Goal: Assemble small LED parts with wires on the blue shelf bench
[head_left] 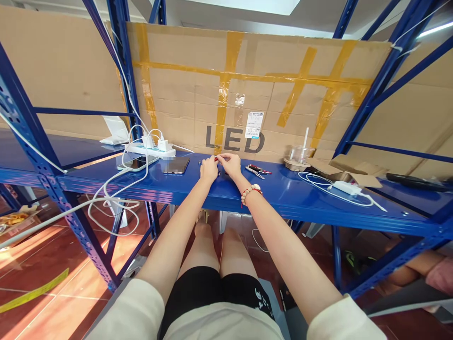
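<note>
Over the blue shelf top, my left hand is closed, its fingers pinching a small red piece whose kind I cannot make out. My right hand, with a beaded bracelet at the wrist, meets it from the other side, thumb and finger closed on the same piece. Some tiny parts lie beside and beneath the hands, mostly covered by them. Just right of my right hand rest several slim red and silver pen-like items.
Left of the hands lie a dark flat device, a phone and a power strip with trailing white cables. To the right stand a plastic cup, an opened cardboard box and a white adapter. Cardboard backs the shelf.
</note>
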Motion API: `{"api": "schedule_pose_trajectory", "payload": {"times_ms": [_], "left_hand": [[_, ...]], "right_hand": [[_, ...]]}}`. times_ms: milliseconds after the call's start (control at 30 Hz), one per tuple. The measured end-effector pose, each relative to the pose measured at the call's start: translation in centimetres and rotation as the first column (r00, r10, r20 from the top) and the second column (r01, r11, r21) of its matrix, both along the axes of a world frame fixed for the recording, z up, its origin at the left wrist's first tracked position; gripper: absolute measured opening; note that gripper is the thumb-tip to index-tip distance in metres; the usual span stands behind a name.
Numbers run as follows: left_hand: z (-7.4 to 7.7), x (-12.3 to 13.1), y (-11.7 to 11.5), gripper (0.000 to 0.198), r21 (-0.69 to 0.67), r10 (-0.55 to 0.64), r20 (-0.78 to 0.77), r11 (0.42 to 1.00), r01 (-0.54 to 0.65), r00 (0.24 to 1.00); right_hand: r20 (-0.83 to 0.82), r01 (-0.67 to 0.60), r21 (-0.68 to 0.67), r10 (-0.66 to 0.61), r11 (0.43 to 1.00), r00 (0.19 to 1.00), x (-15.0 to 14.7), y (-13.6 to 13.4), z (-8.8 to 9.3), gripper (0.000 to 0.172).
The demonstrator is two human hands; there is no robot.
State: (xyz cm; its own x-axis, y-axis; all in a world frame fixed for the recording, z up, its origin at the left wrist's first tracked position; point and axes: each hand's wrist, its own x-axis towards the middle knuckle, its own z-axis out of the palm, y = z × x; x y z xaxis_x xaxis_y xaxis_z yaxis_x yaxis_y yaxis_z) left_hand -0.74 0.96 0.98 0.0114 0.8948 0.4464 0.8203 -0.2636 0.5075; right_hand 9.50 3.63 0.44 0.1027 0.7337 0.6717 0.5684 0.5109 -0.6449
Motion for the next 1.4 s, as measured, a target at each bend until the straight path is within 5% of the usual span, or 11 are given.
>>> {"api": "schedule_pose_trajectory", "payload": {"times_ms": [367,600,700,767,867,1000,1133,1400], "left_hand": [[-0.3,-0.2,0.5,0.033,0.027,-0.11,0.069,0.994,0.108,0.992],[-0.5,0.1,0.4,0.032,0.012,-0.035,0.004,0.999,0.035,0.999],[-0.4,0.4,0.1,0.032,0.057,0.044,-0.007,0.997,-0.044,0.999],[-0.3,0.3,-0.1,0.035,0.077,0.141,0.062,0.986,-0.146,0.988],[-0.1,0.0,-0.2,0.037,0.049,0.254,0.217,0.961,-0.271,0.943],[-0.2,-0.4,0.0,0.034,0.014,0.237,0.271,0.968,-0.25,0.933],[-0.4,-0.3,0.2,0.033,0.02,0.183,0.272,0.98,-0.196,0.945],[-0.4,-0.3,0.2,0.036,0.009,0.177,0.309,0.982,-0.189,0.935]], "right_hand": [[0.021,-0.05,-0.095,0.052,0.994,0.998,0.7,0.0,-0.1,0.034],[-0.021,-0.105,-0.213,0.103,0.971,0.994,-0.2,-0.9,0.3,0.036],[-0.142,-0.027,-0.228,-0.005,0.973,0.99,0.4,-0.7,0.6,0.039],[-0.185,0.173,-0.263,-0.225,0.949,0.957,1.2,-0.4,0.5,0.038],[-0.028,0.418,-0.393,-0.465,0.819,0.885,2.1,-0.1,0.1,0.034],[0.322,0.405,-0.291,-0.31,0.867,0.895,2.0,0.0,-0.5,0.03],[0.634,0.365,-0.187,-0.172,0.912,0.754,0.8,-0.2,-0.4,0.03],[0.733,0.584,-0.217,-0.265,0.782,0.627,-0.4,-1.8,0.2,0.042]]}}
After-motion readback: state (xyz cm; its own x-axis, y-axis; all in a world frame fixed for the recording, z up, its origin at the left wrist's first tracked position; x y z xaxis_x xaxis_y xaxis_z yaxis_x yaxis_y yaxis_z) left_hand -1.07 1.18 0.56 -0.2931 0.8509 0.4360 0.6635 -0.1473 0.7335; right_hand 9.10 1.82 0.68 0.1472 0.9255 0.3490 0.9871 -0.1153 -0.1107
